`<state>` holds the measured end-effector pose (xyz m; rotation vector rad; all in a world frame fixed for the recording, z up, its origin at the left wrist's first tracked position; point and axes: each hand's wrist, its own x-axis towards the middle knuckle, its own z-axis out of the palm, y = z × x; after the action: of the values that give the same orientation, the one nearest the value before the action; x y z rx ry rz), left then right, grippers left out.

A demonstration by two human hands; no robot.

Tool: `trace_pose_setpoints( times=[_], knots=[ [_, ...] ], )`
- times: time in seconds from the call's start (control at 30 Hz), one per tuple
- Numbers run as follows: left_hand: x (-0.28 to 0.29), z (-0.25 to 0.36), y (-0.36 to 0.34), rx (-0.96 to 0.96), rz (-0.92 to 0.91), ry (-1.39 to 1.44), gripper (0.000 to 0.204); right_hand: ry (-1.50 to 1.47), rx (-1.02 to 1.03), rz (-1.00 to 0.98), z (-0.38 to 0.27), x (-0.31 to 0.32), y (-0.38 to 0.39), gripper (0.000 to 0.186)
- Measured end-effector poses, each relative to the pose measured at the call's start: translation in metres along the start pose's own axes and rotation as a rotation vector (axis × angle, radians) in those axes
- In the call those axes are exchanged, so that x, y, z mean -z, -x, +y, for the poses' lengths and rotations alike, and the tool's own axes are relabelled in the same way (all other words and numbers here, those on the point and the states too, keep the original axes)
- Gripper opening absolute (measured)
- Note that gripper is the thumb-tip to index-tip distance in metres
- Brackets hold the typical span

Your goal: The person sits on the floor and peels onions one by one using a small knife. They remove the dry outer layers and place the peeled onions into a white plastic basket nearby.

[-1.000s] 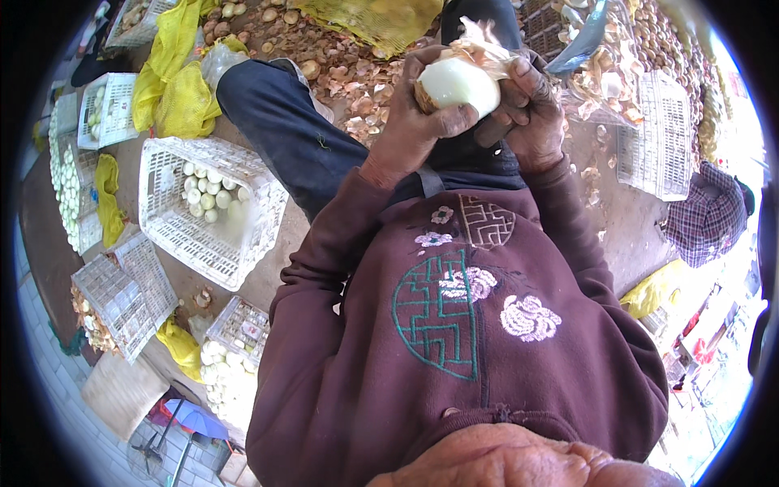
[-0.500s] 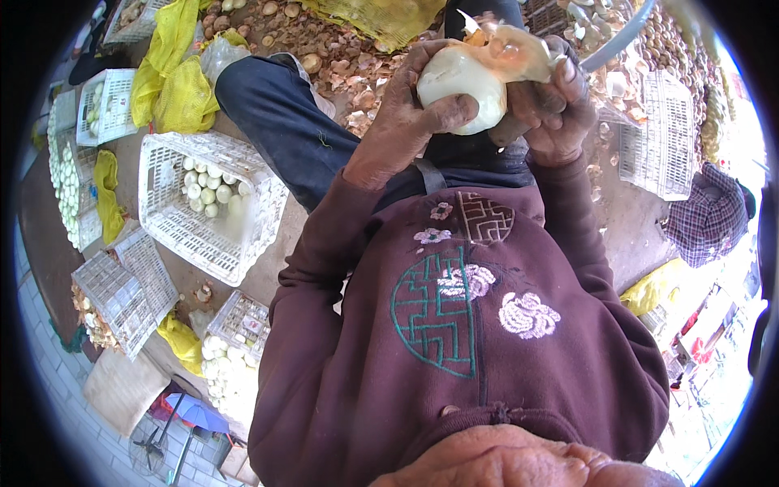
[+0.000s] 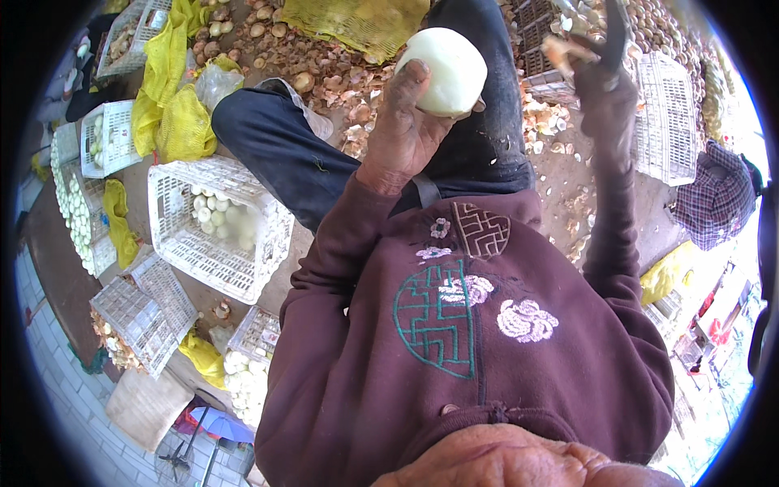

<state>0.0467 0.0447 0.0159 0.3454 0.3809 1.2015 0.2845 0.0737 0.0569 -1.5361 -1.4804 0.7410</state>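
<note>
My left hand (image 3: 406, 126) holds a large peeled white onion (image 3: 450, 71) above my lap, thumb on its near side and fingers around it. Off to the right, my raised right hand (image 3: 607, 105) is smeared by motion. It grips a knife (image 3: 615, 34), whose greyish blade points toward the far edge. A strip of brown onion skin (image 3: 560, 55) is at that hand's fingers, blurred. The right hand is well apart from the onion.
A white plastic crate (image 3: 219, 268) with peeled onions stands on my left, near yellow mesh bags (image 3: 185, 126). Onion skins (image 3: 349, 101) litter the ground ahead. Another white crate (image 3: 667, 118) and a checked cloth (image 3: 714, 195) are at the right. Unpeeled onions (image 3: 304, 83) lie far ahead.
My right hand has swung away from the onion to the right, with skin at its fingers. The onion, now bare of that skin, stays in my left hand and is tilted slightly farther away.
</note>
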Motion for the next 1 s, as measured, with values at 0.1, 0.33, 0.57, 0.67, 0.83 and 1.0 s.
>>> trace_pose_setpoints(
  times=[0.1, 0.33, 0.57, 0.67, 0.83, 1.0],
  knots=[
    [0.002, 0.000, -0.003, 0.058, 0.031, 0.103, 0.055, 0.055, 0.189, -0.148, -0.005, -0.030, 0.027, 0.030],
    [0.007, 0.008, 0.010, -0.002, 0.149, 0.141, 0.060, -0.042, 0.163, -0.302, -0.031, -0.047, 0.032, 0.036],
    [-0.008, 0.018, 0.028, -0.183, 0.173, -0.062, 0.055, 0.123, 0.400, -0.354, -0.030, -0.084, 0.034, 0.049],
    [-0.002, 0.016, 0.031, -0.205, 0.153, -0.059, 0.051, 0.172, 0.507, -0.298, -0.032, -0.090, 0.032, 0.052],
    [-0.001, 0.012, 0.032, -0.214, 0.167, -0.014, 0.048, 0.373, 0.556, -0.198, -0.031, -0.102, 0.032, 0.047],
    [0.008, 0.002, 0.027, -0.269, 0.226, -0.051, 0.046, 0.295, 0.490, -0.192, -0.034, -0.117, 0.029, 0.036]
  ],
)
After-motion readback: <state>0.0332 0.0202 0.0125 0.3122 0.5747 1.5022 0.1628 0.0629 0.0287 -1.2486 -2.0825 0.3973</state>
